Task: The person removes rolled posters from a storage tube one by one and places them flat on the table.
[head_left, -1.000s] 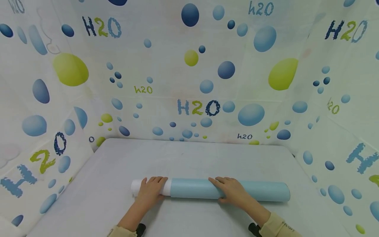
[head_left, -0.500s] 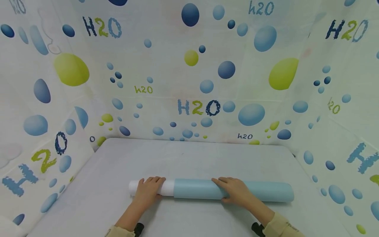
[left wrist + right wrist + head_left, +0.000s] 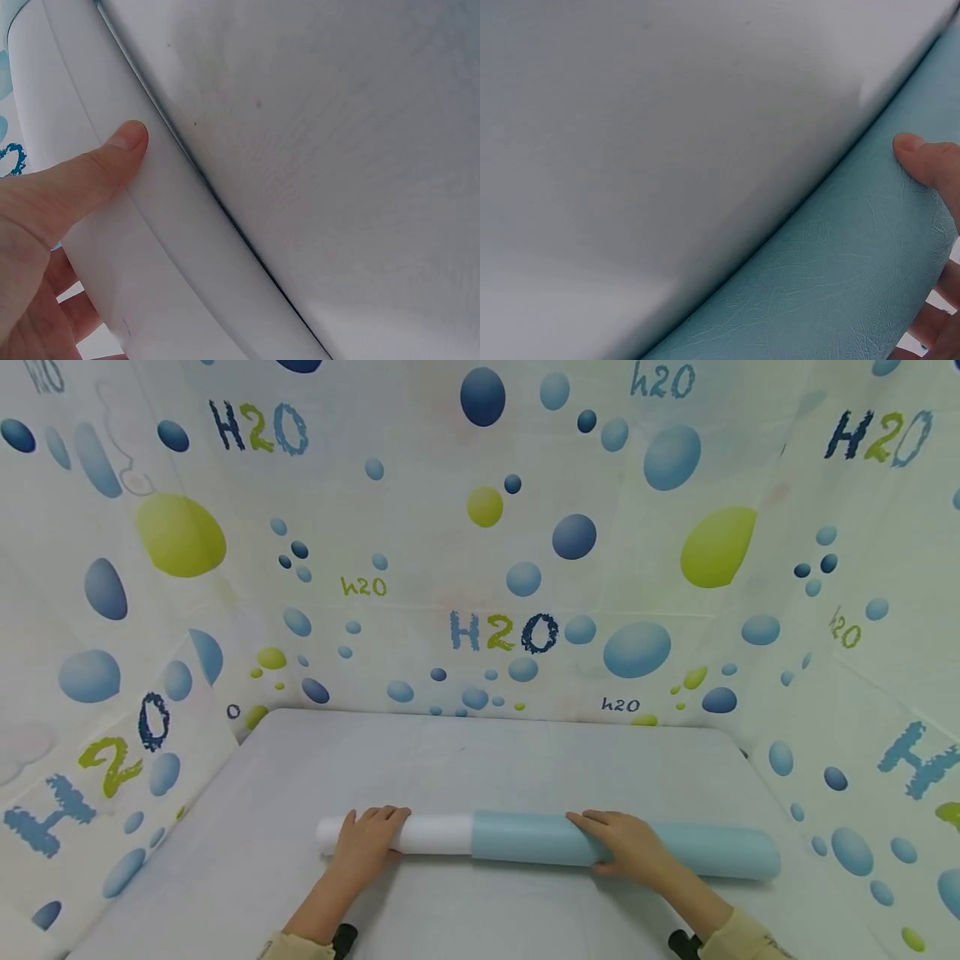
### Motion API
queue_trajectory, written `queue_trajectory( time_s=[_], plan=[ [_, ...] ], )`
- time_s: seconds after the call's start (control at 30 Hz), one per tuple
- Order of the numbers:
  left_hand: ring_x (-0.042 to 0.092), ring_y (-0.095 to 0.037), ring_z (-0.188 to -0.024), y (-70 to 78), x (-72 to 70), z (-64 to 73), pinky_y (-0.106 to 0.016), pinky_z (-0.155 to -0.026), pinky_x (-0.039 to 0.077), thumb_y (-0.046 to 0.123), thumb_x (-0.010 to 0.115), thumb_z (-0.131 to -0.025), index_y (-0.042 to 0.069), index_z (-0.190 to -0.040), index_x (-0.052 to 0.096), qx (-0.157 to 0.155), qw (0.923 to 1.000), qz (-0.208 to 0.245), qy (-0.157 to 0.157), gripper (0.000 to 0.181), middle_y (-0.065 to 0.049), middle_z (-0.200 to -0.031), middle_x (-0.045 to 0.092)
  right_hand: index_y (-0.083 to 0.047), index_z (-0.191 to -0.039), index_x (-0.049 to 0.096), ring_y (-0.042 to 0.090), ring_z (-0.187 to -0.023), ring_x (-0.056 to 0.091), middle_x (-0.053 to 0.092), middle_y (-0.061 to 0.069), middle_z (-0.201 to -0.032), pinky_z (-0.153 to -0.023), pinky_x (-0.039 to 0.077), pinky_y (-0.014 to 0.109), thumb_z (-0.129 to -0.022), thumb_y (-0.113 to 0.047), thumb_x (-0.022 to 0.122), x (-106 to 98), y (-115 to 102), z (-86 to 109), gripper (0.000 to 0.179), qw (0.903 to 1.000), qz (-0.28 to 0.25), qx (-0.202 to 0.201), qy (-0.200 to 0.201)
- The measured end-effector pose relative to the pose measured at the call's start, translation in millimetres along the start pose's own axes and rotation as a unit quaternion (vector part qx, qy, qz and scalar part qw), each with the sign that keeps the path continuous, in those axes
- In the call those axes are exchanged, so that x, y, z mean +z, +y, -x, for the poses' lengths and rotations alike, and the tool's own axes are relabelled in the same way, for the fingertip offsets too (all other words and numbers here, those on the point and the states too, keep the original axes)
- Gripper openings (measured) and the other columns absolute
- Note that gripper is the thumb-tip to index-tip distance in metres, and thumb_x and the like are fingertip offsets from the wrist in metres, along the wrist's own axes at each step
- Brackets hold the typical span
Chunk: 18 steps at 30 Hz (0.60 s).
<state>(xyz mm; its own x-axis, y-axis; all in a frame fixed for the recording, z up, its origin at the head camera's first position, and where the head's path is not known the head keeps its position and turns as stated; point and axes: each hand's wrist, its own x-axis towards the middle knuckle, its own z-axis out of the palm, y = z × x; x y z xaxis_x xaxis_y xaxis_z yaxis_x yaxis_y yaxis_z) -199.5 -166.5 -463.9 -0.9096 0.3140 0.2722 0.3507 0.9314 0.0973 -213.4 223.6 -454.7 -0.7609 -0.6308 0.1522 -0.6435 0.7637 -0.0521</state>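
A white roll lies sideways on the table, its right part inside a light blue sleeve. My left hand grips the roll near its left end. In the left wrist view the thumb presses the near side of the white surface, where a long sheet edge shows, and the fingers reach round the far side. My right hand holds the sleeve left of its middle. Its thumb presses the finely creased blue surface in the right wrist view, with fingers behind. The roll's end inside the sleeve is hidden.
The table has a white top. Behind it and along both sides hangs a white sheet printed with blue and green drops and "H2O". Dark wrist straps show at the cuffs.
My right hand and the blue sleeve have moved right, while my left hand and the white roll have shifted slightly left. A longer stretch of white roll shows between the hands.
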Motion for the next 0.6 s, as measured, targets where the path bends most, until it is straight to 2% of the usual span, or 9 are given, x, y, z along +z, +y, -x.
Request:
queue_trajectory(
  time_s=[0.27, 0.6],
  plan=[
    [0.057, -0.033, -0.100, -2.2, -2.0, 1.5, -0.063, -0.085, 0.036, 0.014, 0.083, -0.059, 0.009, -0.110, 0.060, 0.000, 0.9999, 0.010, 0.004, 0.056, -0.010, -0.108, 0.062, -0.009, -0.130, 0.050, 0.030, -0.096, 0.060, 0.060, 0.012, -0.114, -0.079, 0.049, 0.043, -0.061, -0.027, 0.084, -2.5, 8.1, 10.2, 0.078, 0.9999, -0.003, -0.010, 0.014],
    [0.057, -0.034, -0.101, -4.2, -0.8, 2.8, -0.063, -0.085, 0.036, 0.012, 0.083, -0.059, 0.009, -0.110, 0.060, -0.003, 0.9998, 0.018, 0.002, 0.057, -0.011, -0.108, 0.062, -0.007, -0.130, 0.049, 0.031, -0.098, 0.059, 0.060, 0.014, -0.114, -0.079, 0.048, 0.045, -0.062, -0.025, 0.084, -4.5, 14.2, 16.8, 0.079, 0.9998, -0.009, 0.000, 0.016]
  ],
)
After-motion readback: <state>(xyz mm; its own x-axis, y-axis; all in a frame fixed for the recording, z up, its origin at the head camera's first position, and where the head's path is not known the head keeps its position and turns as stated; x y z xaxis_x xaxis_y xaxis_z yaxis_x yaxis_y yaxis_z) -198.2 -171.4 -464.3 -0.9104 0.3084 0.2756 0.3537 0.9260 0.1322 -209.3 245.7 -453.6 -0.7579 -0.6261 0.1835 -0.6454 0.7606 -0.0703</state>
